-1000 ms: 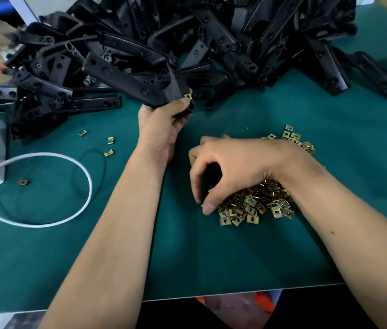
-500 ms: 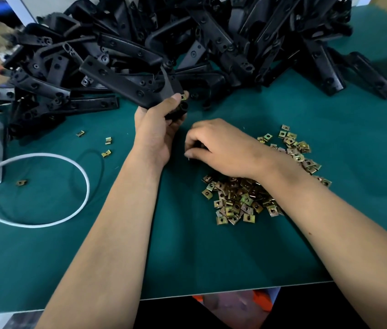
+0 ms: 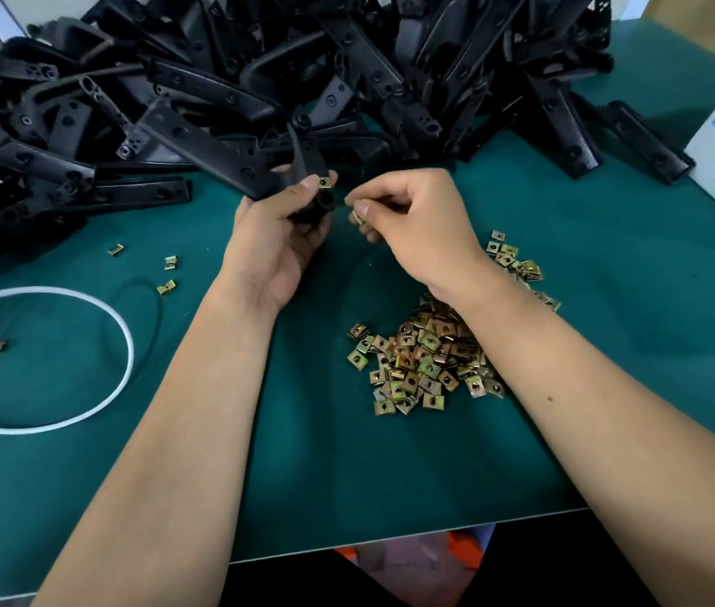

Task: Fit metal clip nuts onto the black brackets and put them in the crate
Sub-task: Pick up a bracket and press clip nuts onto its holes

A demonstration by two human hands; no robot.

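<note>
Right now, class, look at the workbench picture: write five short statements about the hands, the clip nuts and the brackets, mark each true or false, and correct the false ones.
1. The left hand grips a black bracket. True.
2. The right hand lies flat and holds nothing. False: its fingers pinch a clip nut.
3. The held bracket has no nut on it yet. False: a fitted nut already sits on its end, by the left thumb.
4. The heap of clip nuts lies on the green mat under the right forearm. True.
5. The white cable runs across the heap of nuts. False: it loops on the mat at the left, apart from the heap.
</note>
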